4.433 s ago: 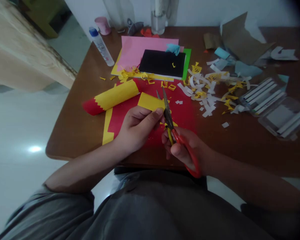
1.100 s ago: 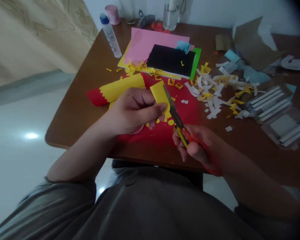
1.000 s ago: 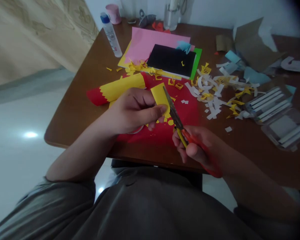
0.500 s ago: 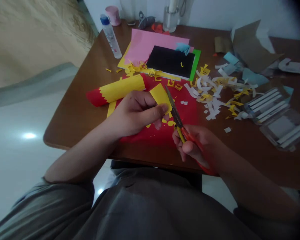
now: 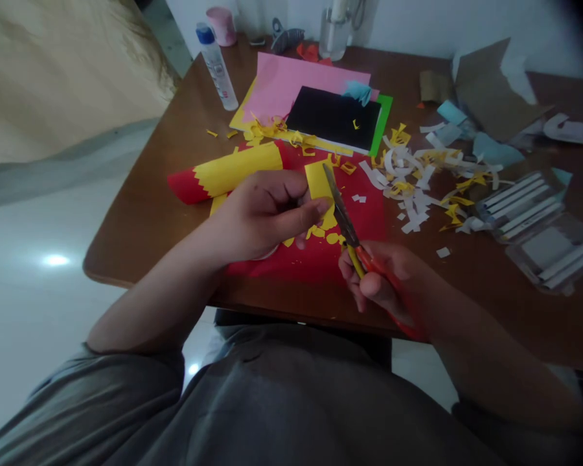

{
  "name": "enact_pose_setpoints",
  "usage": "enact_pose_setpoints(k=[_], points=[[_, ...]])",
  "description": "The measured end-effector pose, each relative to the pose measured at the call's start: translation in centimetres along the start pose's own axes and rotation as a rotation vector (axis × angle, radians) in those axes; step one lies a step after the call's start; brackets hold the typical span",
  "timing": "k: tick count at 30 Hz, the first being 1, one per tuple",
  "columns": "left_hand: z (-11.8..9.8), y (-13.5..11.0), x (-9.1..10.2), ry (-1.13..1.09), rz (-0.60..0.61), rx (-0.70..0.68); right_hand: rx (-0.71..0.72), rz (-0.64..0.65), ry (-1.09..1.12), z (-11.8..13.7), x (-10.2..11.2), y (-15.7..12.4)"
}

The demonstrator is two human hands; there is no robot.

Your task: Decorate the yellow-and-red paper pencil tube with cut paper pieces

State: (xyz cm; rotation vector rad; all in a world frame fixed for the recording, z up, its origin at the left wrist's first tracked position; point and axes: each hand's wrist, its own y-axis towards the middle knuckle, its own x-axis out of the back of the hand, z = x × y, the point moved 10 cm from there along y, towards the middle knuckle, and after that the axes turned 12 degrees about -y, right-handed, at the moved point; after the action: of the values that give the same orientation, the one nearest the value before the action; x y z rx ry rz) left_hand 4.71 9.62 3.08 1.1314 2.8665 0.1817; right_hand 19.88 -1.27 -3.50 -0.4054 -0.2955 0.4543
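Your left hand (image 5: 272, 220) pinches a small, flat yellow paper piece (image 5: 317, 181) between thumb and fingers, held above the large red paper sheet (image 5: 366, 226). Your right hand (image 5: 383, 278) is wrapped round the handles of the red-handled metal scissors (image 5: 363, 259). Blades lie along the piece's right edge; whether they bite, cannot tell. For a clean edge, feed paper into the blades, thumb clear of the line, short snips. Around: small yellow paper scraps (image 5: 332, 239) on the sheet just below, easily muddled with your piece. Rolled red-and-yellow paper tube (image 5: 240, 168) beyond your left wrist; mind it. Tangled white and yellow paper strips (image 5: 411, 210) rightward, well clear of the blades.
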Motion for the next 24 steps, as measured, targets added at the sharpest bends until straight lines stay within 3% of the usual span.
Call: enact_pose_setpoints(k=[3,8,14,19,24], points=[[-0.6,0.0,0.3,0.015,-0.019,-0.013,0.015,-0.005,0.028,-0.7,0.3,-0.1],[-0.6,-0.2,0.5,-0.019,-0.188,-0.056,0.070,-0.069,0.017,-0.6,0.8,0.2],[0.8,-0.3,-0.4,-0.096,-0.184,-0.056,0.078,-0.091,0.027,0.2,0.8,0.3],[0.4,-0.5,-0.3,-0.027,-0.200,-0.123,0.107,-0.097,-0.019,0.2,0.8,0.2],[0.5,-0.5,-0.7,-0.013,-0.179,-0.104,0.109,-0.109,-0.007,-0.2,0.6,0.3]])
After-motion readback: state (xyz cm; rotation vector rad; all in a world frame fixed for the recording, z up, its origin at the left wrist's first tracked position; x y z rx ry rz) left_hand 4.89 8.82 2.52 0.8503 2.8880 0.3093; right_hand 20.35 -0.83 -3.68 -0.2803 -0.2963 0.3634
